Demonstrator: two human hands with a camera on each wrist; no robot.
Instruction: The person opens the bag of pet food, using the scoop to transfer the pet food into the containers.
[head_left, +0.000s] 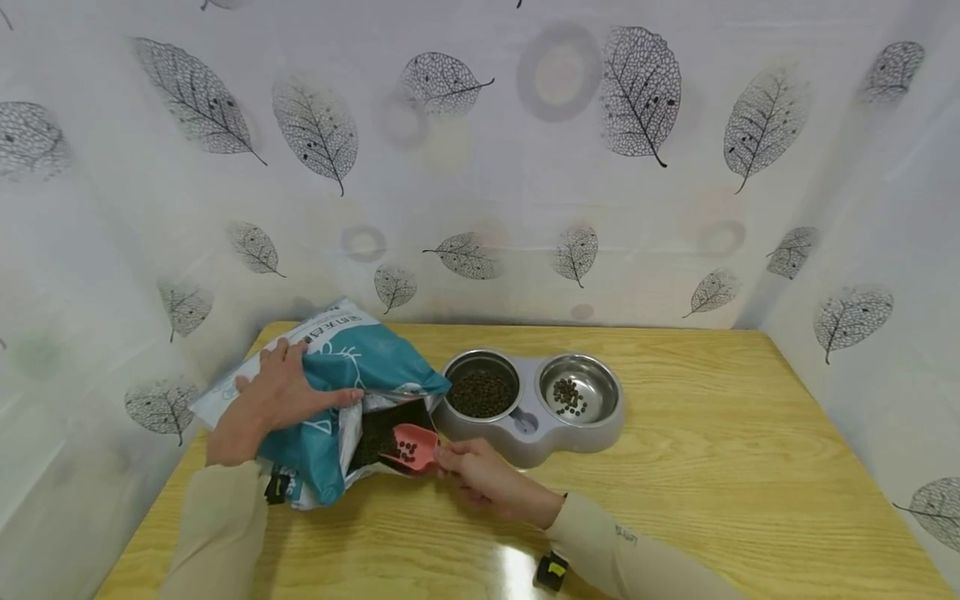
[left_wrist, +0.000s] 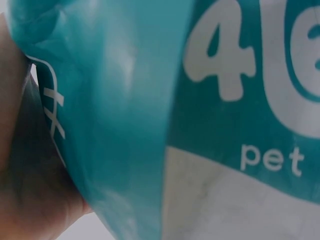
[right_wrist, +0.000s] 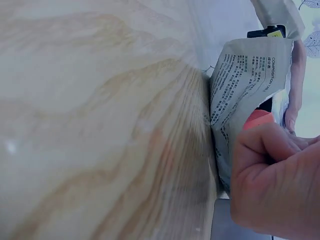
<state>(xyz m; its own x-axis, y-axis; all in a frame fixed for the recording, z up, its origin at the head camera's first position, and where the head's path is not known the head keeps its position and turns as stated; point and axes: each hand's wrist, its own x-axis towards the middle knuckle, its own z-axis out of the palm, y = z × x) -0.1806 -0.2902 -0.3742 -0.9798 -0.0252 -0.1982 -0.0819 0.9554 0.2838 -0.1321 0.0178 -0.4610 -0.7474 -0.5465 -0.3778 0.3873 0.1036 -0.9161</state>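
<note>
A teal and white pet food bag (head_left: pixel 390 354) lies on its side at the left, its mouth turned toward the right hand. Spread over the bag's upper side, my left hand (head_left: pixel 281 404) presses it, with the thumb stretched along the mouth's edge. My right hand (head_left: pixel 498 479) grips the handle end of a pink scoop (head_left: pixel 426 447). The scoop's bowl, with a few brown kibbles on it, sits in the bag's mouth. Teal bag printing (left_wrist: pixel 130 100) fills most of the left wrist view. In the right wrist view, the right fist hides most of the scoop (right_wrist: pixel 260 119).
Right of the bag stands a grey double feeder (head_left: pixel 528 362) with two steel bowls. Its left bowl holds a layer of kibble (head_left: pixel 482 393); the right one holds a small cluster (head_left: pixel 567 396). Leaf-patterned sheeting (head_left: pixel 517 167) surrounds the wooden table (head_left: pixel 712 467).
</note>
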